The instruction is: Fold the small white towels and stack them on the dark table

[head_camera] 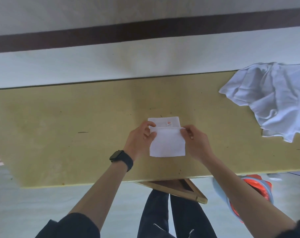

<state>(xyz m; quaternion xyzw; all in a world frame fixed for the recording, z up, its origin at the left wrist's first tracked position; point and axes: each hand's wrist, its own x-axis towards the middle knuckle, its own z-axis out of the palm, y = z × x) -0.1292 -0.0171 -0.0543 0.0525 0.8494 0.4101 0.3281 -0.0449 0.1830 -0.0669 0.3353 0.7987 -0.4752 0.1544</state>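
Note:
A small white towel lies partly folded in the middle of the yellowish table. Its near flap is folded over toward the far edge, where a strip with a small orange label still shows. My left hand pinches the flap's left corner. My right hand pinches the flap's right corner. A loose heap of white towels lies at the table's right end, well away from both hands.
The table's near edge runs just in front of my legs, with a wooden frame under it. An orange and blue object lies on the floor at the right. A pale wall with a dark stripe stands behind the table.

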